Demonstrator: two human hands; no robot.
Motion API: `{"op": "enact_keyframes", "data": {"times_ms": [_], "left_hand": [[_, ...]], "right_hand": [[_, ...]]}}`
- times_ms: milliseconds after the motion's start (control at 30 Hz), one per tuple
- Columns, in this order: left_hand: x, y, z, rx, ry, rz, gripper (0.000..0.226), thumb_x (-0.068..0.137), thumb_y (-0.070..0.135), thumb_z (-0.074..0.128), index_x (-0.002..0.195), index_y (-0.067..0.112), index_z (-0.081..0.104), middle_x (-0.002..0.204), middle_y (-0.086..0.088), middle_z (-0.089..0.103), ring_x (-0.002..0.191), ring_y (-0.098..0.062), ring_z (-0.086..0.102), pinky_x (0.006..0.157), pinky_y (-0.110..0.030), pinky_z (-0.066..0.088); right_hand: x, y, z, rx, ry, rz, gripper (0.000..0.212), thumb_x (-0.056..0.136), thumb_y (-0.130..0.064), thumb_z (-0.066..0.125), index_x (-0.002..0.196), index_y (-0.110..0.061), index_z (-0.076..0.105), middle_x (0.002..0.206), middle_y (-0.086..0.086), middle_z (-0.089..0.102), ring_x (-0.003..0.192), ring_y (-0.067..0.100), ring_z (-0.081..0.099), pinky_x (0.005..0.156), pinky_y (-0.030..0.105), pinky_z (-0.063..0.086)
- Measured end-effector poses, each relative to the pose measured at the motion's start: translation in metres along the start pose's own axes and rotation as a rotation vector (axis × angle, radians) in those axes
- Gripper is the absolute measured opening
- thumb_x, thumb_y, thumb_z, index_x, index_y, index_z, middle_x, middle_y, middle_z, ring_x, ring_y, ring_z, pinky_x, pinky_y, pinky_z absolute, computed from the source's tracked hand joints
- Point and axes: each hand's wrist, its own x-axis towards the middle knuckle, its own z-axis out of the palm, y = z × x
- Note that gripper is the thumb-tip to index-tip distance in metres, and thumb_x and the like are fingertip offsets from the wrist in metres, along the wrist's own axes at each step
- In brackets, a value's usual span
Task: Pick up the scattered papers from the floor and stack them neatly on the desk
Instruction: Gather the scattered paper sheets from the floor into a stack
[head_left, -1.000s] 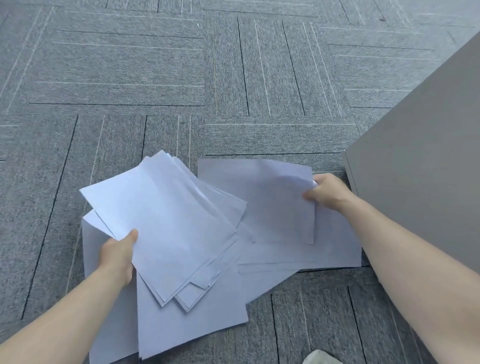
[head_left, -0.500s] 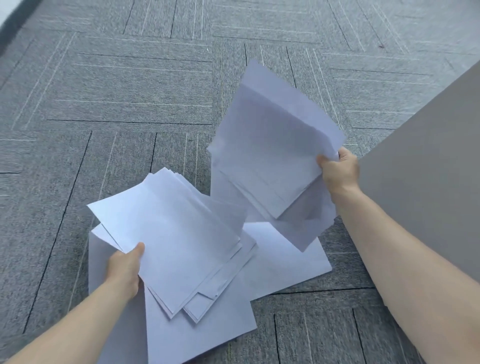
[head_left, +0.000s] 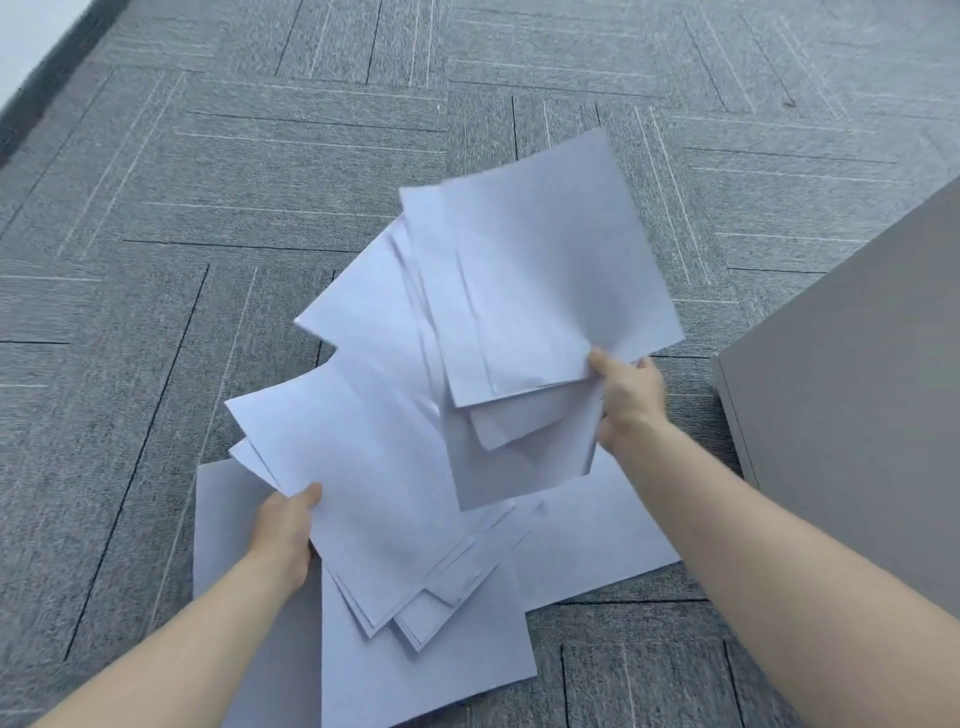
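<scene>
- We see the left hand (head_left: 283, 530) low in the view, thumb on top and fingers hidden beneath, pinching the near edge of a fanned bundle of white paper sheets (head_left: 363, 478) held above the floor.
- The right hand (head_left: 628, 400) is higher and further right; its thumb presses on top and its fingers curl under the lower right corner of a second, loosely splayed bundle of white paper sheets (head_left: 540, 270), so both hands are closed on paper.
- The right hand's bundle tilts upward away from us, its far corner raised; its sheets are uneven, with several edges and corners sticking out below the top sheet.
- The two bundles overlap in the middle of the view, the right one lying over the upper part of the left one; we cannot tell whether they actually touch.
- A few loose white sheets (head_left: 587, 551) lie flat on the grey carpet-tile floor (head_left: 208, 208), beneath both hands, partly overlapping each other; one stretches to the right under the right forearm, another reaches toward the bottom edge.
- A plain grey flat-sided cabinet or desk panel (head_left: 857, 389) stands at the right, just beside the right hand, its lower corner meeting the floor near the loose sheets.
- A pale strip of wall base (head_left: 31, 41) shows at the top left corner.
</scene>
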Motion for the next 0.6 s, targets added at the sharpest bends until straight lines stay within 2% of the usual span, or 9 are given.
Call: {"op": "enact_keyframes", "data": {"times_ms": [133,267,333,433,500,533,600], "left_hand": [[-0.004,0.002,0.003,-0.100,-0.087,-0.049,0.016,0.090,0.013,0.049,0.097,0.010,0.064,0.097,-0.010,0.067,0.082,-0.026,0.063,0.079,-0.038,0.050],[-0.014,0.005,0.003,-0.138,-0.199,-0.094,0.033,0.062,0.018,0.054,0.092,0.008,0.061,0.085,-0.011,0.066,0.075,-0.028,0.061,0.074,-0.035,0.047],[-0.016,0.005,0.004,-0.159,-0.258,-0.084,0.038,0.067,0.019,0.058,0.103,0.008,0.065,0.094,-0.011,0.072,0.086,-0.029,0.067,0.083,-0.038,0.050],[-0.012,0.003,0.007,-0.167,-0.241,-0.072,0.042,0.080,0.020,0.068,0.119,0.007,0.065,0.113,-0.013,0.071,0.105,-0.029,0.067,0.099,-0.046,0.048],[-0.009,0.001,0.008,-0.126,-0.191,-0.053,0.048,0.076,0.020,0.075,0.121,0.007,0.064,0.116,-0.012,0.071,0.108,-0.029,0.067,0.101,-0.049,0.046],[-0.006,-0.001,0.007,-0.100,-0.164,-0.051,0.051,0.073,0.020,0.078,0.121,0.007,0.064,0.116,-0.012,0.071,0.108,-0.029,0.067,0.101,-0.050,0.047],[-0.006,-0.002,0.006,-0.053,-0.140,-0.068,0.058,0.067,0.024,0.083,0.120,0.008,0.064,0.115,-0.010,0.072,0.107,-0.030,0.067,0.099,-0.050,0.048]], "right_hand": [[-0.026,0.049,0.010,-0.094,-0.049,0.126,0.021,0.084,-0.003,0.068,0.078,-0.014,0.051,0.083,0.007,0.059,0.085,0.022,0.058,0.090,0.048,0.053],[-0.046,0.073,0.016,-0.186,-0.117,0.192,0.020,0.085,-0.004,0.067,0.078,-0.014,0.052,0.077,0.002,0.062,0.072,0.020,0.059,0.075,0.034,0.052],[-0.051,0.083,0.015,-0.236,-0.204,0.250,0.014,0.083,-0.002,0.069,0.089,-0.012,0.060,0.084,0.003,0.071,0.076,0.021,0.067,0.075,0.034,0.056],[-0.057,0.093,0.013,-0.398,-0.304,0.311,0.029,0.072,-0.004,0.075,0.099,-0.004,0.067,0.094,0.010,0.075,0.080,0.024,0.072,0.072,0.034,0.059],[-0.060,0.097,0.010,-0.486,-0.351,0.316,0.024,0.074,0.000,0.073,0.097,-0.005,0.070,0.084,0.005,0.074,0.072,0.021,0.069,0.066,0.028,0.055],[-0.061,0.098,0.009,-0.521,-0.375,0.336,0.024,0.074,0.001,0.073,0.098,-0.005,0.069,0.084,0.006,0.073,0.073,0.022,0.068,0.067,0.028,0.054],[-0.061,0.101,0.007,-0.603,-0.432,0.397,0.034,0.071,-0.006,0.077,0.103,-0.008,0.066,0.093,0.009,0.074,0.078,0.025,0.066,0.071,0.032,0.050]]}}
